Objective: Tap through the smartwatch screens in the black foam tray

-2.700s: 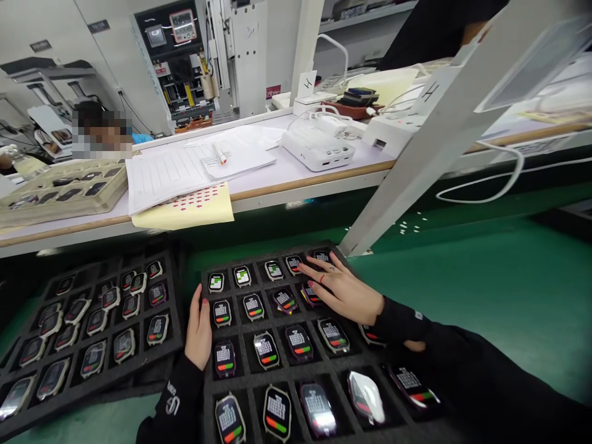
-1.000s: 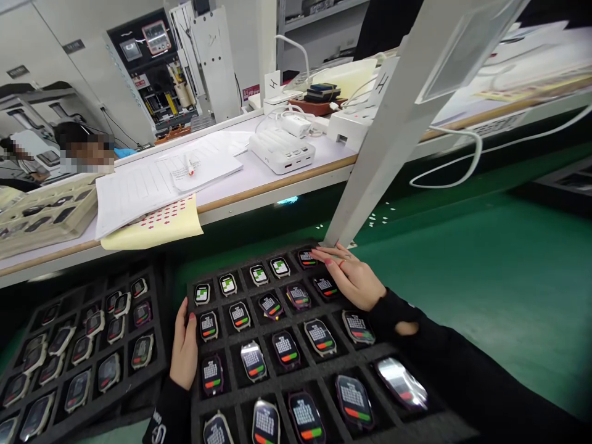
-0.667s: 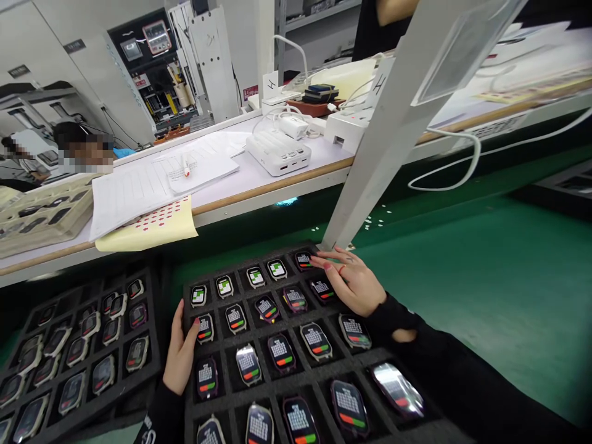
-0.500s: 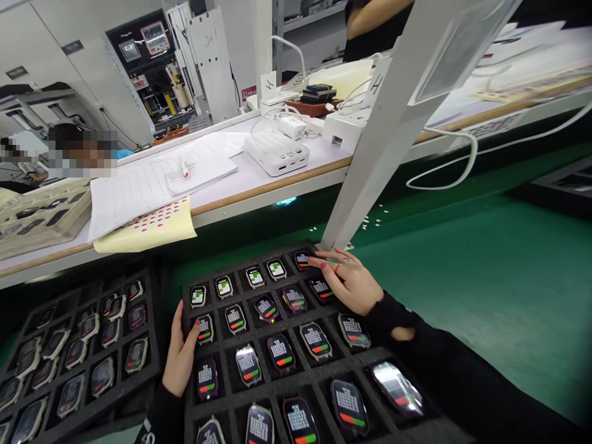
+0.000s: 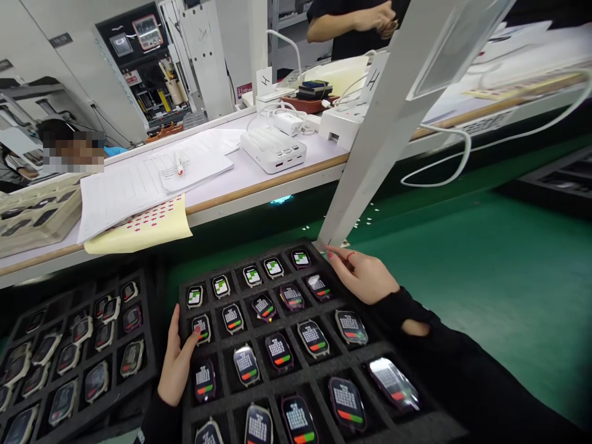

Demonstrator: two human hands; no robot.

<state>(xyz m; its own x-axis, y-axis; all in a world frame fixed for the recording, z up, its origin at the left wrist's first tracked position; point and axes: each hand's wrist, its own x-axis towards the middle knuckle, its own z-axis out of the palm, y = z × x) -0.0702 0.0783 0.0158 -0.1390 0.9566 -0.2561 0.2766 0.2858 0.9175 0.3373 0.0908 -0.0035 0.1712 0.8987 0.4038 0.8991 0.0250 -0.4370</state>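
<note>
A black foam tray [image 5: 261, 290] lies on the green mat in front of me, holding several smartwatch bodies with lit screens. My left hand [image 5: 178, 361] rests on the tray's left edge, fingers stretched out, a fingertip touching the watch [image 5: 201, 327] in the second row's first cell. My right hand [image 5: 363, 275] rests at the tray's far right corner, fingers loosely extended and empty, just right of the watch [image 5: 300, 258] with a green and white screen. Both arms wear black sleeves.
A second black tray [image 5: 74, 345] of watches sits to the left. A slanted white post [image 5: 370, 142] rises from the tray's far corner. Behind is a shelf with papers [image 5: 139, 179], a yellow sticker sheet [image 5: 143, 225], a white charger box [image 5: 272, 148] and cables. Other people work beyond.
My right hand has drawn back off the top-right watch to the tray's corner; that watch's screen now shows green and white. My left fingertip has moved onto the second-row watch.
</note>
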